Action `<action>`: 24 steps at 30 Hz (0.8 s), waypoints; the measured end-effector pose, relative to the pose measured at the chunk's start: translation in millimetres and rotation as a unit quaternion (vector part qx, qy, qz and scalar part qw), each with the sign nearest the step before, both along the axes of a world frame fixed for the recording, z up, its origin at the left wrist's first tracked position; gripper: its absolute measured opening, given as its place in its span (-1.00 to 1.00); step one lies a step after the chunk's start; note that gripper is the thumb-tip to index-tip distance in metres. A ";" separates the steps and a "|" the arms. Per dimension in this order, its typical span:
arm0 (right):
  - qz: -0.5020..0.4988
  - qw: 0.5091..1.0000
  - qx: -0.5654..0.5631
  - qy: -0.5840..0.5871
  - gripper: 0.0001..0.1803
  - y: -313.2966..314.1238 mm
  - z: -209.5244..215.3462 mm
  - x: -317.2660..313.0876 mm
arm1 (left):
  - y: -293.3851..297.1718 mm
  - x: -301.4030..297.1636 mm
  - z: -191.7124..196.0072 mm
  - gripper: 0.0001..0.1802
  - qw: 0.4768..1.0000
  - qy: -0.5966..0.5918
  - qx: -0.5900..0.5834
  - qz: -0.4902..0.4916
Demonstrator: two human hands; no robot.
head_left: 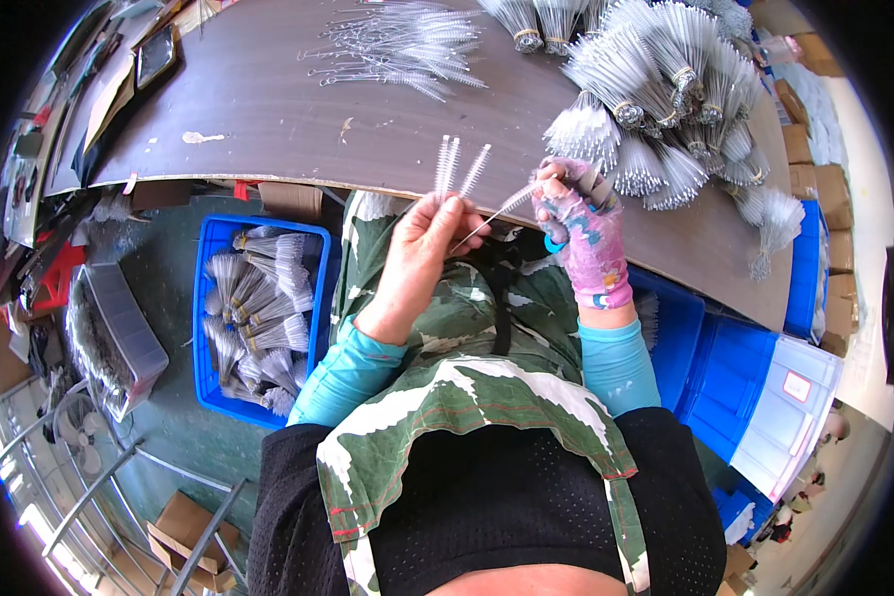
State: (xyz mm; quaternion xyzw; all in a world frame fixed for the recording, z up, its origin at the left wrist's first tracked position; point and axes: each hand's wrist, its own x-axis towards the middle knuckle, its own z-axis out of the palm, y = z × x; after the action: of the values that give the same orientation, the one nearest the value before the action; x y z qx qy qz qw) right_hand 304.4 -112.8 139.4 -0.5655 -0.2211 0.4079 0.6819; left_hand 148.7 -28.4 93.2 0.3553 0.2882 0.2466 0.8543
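Note:
My bare left hand (pixel 419 253) pinches several thin wire brushes (pixel 450 164), their white bristled ends pointing up between thumb and fingers. In a pink patterned fingerless glove, my right hand (pixel 584 233) is closed on the bristled end of a single wire brush (pixel 517 199). That brush slants down to the left, its bare wire stem reaching the fingers of my left hand. Both hands are above my lap at the table's near edge. Just beyond my right hand lie bundles of similar brushes (pixel 656 74), tied round their stems. Loose brushes (pixel 407 45) are spread at the table's far side.
The brown table (pixel 268 109) curves across in front of me. On the floor to my left stands a blue crate (pixel 205 338) of bundled brushes, with a clear bin (pixel 129 328) beyond it. Blue and clear bins (pixel 780 407) stand at my right. A metal rack (pixel 119 462) is at lower left.

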 end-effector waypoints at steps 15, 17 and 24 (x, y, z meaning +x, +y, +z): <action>-0.012 0.996 0.040 0.084 -0.84 2.2 -17.2 7.8 | 233.9 -99.6 -11.3 -0.71 0.446 0.613 0.639 0.128; -0.009 0.996 0.039 0.078 -0.83 3.0 -18.4 7.5 | 235.3 -99.2 -7.7 -0.70 0.380 0.623 0.674 0.115; 0.032 0.999 0.043 0.007 -0.82 2.3 -15.4 4.3 | 191.6 -79.9 14.0 -0.68 0.404 0.470 0.743 0.252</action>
State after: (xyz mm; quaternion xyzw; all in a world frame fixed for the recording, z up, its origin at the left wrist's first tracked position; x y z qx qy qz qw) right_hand 308.7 -110.6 124.0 -0.5252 -0.2514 0.4238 0.6939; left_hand 68.8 163.1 107.2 0.8216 0.4243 0.3625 -0.1168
